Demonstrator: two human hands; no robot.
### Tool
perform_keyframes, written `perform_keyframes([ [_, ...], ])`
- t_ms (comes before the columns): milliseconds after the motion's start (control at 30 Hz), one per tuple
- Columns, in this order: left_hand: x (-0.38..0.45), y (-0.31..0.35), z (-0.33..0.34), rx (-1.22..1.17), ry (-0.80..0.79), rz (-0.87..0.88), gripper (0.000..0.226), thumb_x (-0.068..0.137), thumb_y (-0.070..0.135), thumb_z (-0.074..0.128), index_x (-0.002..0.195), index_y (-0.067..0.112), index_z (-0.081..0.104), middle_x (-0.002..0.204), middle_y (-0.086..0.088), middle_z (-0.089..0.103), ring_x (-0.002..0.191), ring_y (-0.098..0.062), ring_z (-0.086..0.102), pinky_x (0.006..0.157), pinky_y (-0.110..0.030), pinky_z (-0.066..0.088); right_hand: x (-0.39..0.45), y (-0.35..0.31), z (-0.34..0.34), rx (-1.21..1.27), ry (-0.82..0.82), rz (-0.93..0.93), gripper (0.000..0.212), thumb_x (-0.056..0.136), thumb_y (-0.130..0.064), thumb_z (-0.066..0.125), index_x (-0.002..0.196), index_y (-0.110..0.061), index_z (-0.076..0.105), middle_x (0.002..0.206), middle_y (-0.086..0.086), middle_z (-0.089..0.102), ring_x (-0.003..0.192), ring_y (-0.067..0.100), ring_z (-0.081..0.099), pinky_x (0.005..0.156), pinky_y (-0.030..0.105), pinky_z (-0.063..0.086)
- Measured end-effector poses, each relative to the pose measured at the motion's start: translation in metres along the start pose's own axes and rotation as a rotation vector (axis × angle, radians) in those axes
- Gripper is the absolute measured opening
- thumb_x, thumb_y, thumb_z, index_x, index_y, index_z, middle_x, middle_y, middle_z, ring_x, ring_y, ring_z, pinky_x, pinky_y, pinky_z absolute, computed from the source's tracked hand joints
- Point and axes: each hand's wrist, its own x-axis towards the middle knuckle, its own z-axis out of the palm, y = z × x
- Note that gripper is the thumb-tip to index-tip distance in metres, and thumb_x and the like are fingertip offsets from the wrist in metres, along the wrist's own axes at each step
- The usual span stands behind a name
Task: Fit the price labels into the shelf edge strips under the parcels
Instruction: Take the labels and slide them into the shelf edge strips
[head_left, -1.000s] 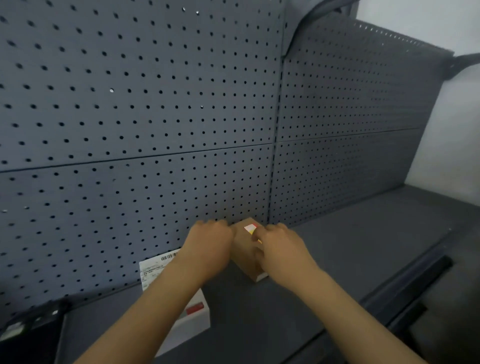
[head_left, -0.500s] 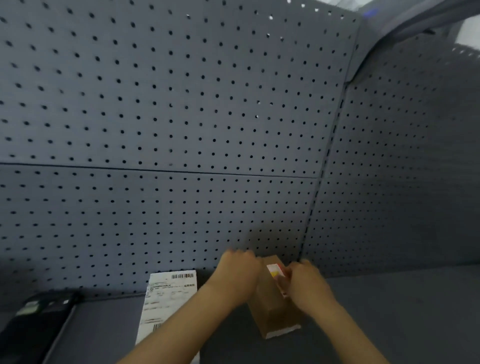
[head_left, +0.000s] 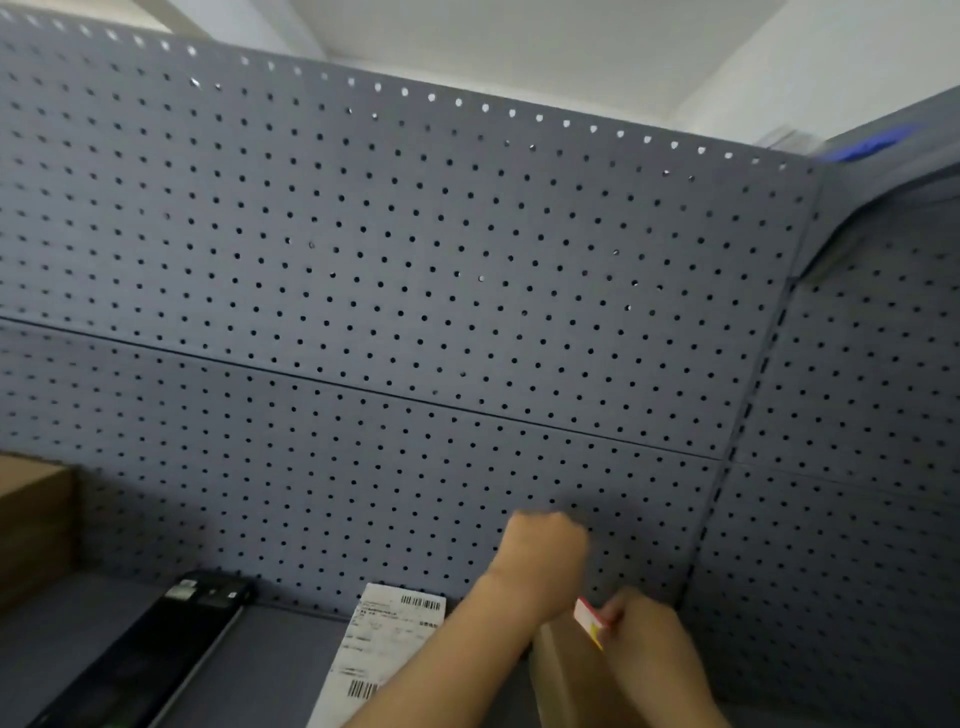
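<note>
A small brown parcel stands on the grey shelf near the pegboard corner. My right hand is at its top right edge and pinches a white price label with red and yellow marks. My left hand is blurred and hovers just above and left of the parcel, fingers curled, with nothing visible in it. A white parcel with a barcode shipping label lies to the left, partly under my left forearm. No shelf edge strip is in view.
A black device lies on the shelf left of the white parcel. A larger brown carton stands at the far left edge. The grey pegboard wall rises behind, meeting a second panel at the right corner.
The camera has tilted up and swung left, so the hands sit low in the frame. My left hand has lifted off the brown parcel's side. The right hand still holds the label.
</note>
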Motion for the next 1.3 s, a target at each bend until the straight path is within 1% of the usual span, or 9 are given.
perform_keyframes([
  [100, -0.01, 0.004, -0.003, 0.008, -0.006, -0.016, 0.012, 0.082, 0.0, 0.05, 0.081, 0.012, 0.053, 0.064, -0.004, 0.045, 0.049, -0.017, 0.032, 0.044, -0.022, 0.015, -0.014, -0.001, 0.004, 0.009, 0.094, -0.041, 0.019, 0.089, -0.013, 0.045, 0.079, -0.027, 0.056, 0.1, 0.003, 0.064, 0.092, 0.021, 0.062, 0.075, 0.028, 0.048],
  [200, -0.03, -0.004, -0.003, 0.036, -0.04, -0.042, 0.018, 0.084, 0.002, 0.049, 0.094, 0.009, 0.062, 0.088, -0.01, 0.062, 0.06, -0.02, 0.04, 0.046, -0.024, 0.021, -0.029, -0.007, 0.006, 0.019, 0.127, -0.094, 0.011, 0.092, -0.019, 0.048, 0.085, -0.023, 0.056, 0.088, 0.001, 0.057, 0.081, 0.019, 0.057, 0.07, 0.028, 0.046],
  [367, -0.068, -0.029, -0.02, 0.074, -0.023, -0.07, 0.021, 0.088, 0.007, 0.048, 0.104, 0.011, 0.06, 0.101, -0.009, 0.063, 0.083, -0.027, 0.061, 0.062, -0.028, 0.033, -0.065, -0.03, 0.011, -0.034, 0.224, -0.154, 0.009, 0.09, -0.016, 0.051, 0.095, -0.017, 0.058, 0.09, 0.003, 0.059, 0.079, 0.02, 0.059, 0.065, 0.031, 0.048],
  [500, -0.11, -0.047, -0.036, 0.034, -0.016, -0.065, 0.022, 0.09, 0.014, 0.048, 0.109, 0.012, 0.058, 0.107, -0.009, 0.064, 0.091, -0.028, 0.062, 0.074, -0.032, 0.045, -0.106, -0.051, 0.02, -0.068, 0.275, -0.191, 0.01, 0.088, -0.012, 0.052, 0.093, -0.019, 0.057, 0.087, 0.002, 0.061, 0.076, 0.021, 0.059, 0.06, 0.03, 0.051],
  [600, -0.156, -0.062, -0.053, 0.023, -0.002, -0.008, 0.023, 0.093, 0.021, 0.048, 0.112, 0.015, 0.059, 0.113, -0.007, 0.062, 0.097, -0.026, 0.061, 0.082, -0.035, 0.047, -0.155, -0.072, 0.029, -0.123, 0.314, -0.192, 0.014, 0.094, -0.014, 0.048, 0.102, -0.021, 0.058, 0.087, -0.001, 0.056, 0.072, 0.016, 0.048, 0.044, 0.023, 0.028],
  [667, -0.187, -0.071, -0.064, -0.009, -0.007, 0.02, 0.025, 0.094, 0.024, 0.048, 0.116, 0.018, 0.058, 0.117, -0.006, 0.061, 0.101, -0.025, 0.06, 0.085, -0.034, 0.046, -0.181, -0.086, 0.04, -0.106, 0.34, -0.184, 0.014, 0.094, -0.014, 0.05, 0.101, -0.02, 0.06, 0.092, 0.001, 0.062, 0.074, 0.018, 0.051, 0.046, 0.024, 0.035],
  [767, -0.229, -0.089, -0.078, -0.033, -0.031, 0.019, 0.028, 0.094, 0.028, 0.05, 0.119, 0.019, 0.057, 0.119, -0.004, 0.06, 0.102, -0.023, 0.06, 0.086, -0.035, 0.046, -0.213, -0.107, 0.06, -0.016, 0.31, -0.19, 0.013, 0.09, -0.012, 0.051, 0.098, -0.017, 0.061, 0.097, 0.007, 0.068, 0.083, 0.024, 0.061, 0.067, 0.033, 0.053],
  [1033, -0.324, -0.137, -0.107, -0.023, -0.061, -0.075, 0.028, 0.09, 0.02, 0.046, 0.115, 0.017, 0.058, 0.115, -0.004, 0.061, 0.099, -0.027, 0.06, 0.082, -0.034, 0.047, -0.278, -0.159, 0.094, 0.15, 0.234, -0.311, 0.016, 0.086, -0.012, 0.052, 0.095, -0.016, 0.064, 0.098, 0.007, 0.068, 0.087, 0.027, 0.062, 0.073, 0.038, 0.055],
  [1300, -0.391, -0.164, -0.117, 0.04, -0.096, -0.152, 0.028, 0.091, 0.029, 0.048, 0.115, 0.02, 0.058, 0.115, -0.004, 0.061, 0.102, -0.025, 0.059, 0.08, -0.033, 0.045, -0.312, -0.188, 0.129, 0.246, 0.182, -0.439, 0.014, 0.088, -0.007, 0.052, 0.09, -0.015, 0.064, 0.098, 0.01, 0.067, 0.078, 0.028, 0.066, 0.074, 0.038, 0.055],
])
